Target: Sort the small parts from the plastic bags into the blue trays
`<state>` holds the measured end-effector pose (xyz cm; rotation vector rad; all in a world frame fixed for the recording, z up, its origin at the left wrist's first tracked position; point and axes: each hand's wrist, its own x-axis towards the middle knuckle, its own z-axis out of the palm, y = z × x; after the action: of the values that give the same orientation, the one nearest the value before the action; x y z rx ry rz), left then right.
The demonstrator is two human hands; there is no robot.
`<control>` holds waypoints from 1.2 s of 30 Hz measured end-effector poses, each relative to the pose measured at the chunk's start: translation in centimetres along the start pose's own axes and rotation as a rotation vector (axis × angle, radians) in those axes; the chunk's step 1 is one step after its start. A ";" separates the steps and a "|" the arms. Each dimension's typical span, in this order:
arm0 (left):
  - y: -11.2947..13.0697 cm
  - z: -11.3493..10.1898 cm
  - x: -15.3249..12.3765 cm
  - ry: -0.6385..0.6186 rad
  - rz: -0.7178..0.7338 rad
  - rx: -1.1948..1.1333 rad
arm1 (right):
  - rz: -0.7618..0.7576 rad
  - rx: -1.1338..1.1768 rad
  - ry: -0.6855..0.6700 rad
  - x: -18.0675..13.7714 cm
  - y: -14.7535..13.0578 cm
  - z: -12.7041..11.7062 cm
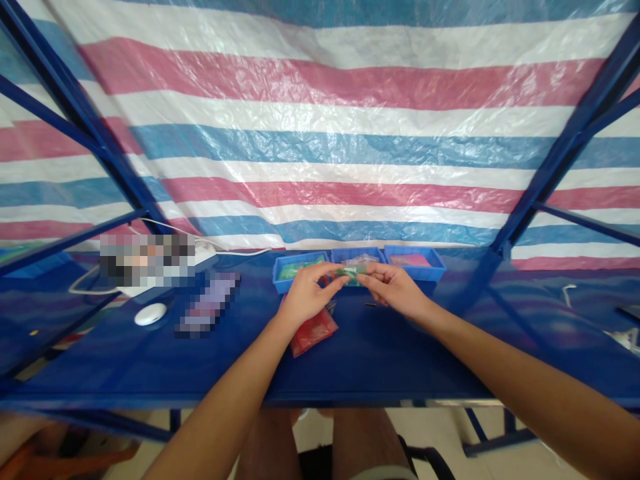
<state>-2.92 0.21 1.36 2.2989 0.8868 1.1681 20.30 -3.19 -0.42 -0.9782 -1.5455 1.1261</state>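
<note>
Between my two hands, above the blue table, is a small green plastic bag (pixel 353 272). My left hand (pixel 316 288) pinches its left end between thumb and fingers. At the other end my right hand (pixel 390 285) grips it with curled fingers. Whatever the bag holds is too small to make out. A red plastic bag (pixel 314 331) lies on the table under my left wrist. Just below my right fingers rests a small dark piece (pixel 370 305). Behind my hands stand a left blue tray (pixel 276 283) with green bags, a middle tray partly hidden, and a right one (pixel 434 272) with something pink.
A white round object (pixel 151 314) and a blurred-out phone-like thing (pixel 209 303) lie on the left of the table (pixel 240 360). Further back are white cables (pixel 240 252). Blue metal posts (pixel 545 160) and a striped tarp (pixel 340 140) rise behind. Small white items (pixel 627 340) lie far right.
</note>
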 end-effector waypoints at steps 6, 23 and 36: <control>0.7 0.2 -0.1 0.003 0.067 -0.028 | 0.007 0.041 0.044 0.3 -0.1 0.2; 0.0 -0.2 0.2 0.009 0.412 0.277 | 0.108 0.334 -0.064 0.6 0.9 0.7; 1.6 0.6 -0.3 0.065 0.011 0.125 | -0.207 0.003 0.086 0.1 0.6 0.9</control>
<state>-1.94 -1.17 1.85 2.3789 0.9978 1.2307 19.46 -3.13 -1.08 -0.8317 -1.5363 0.9297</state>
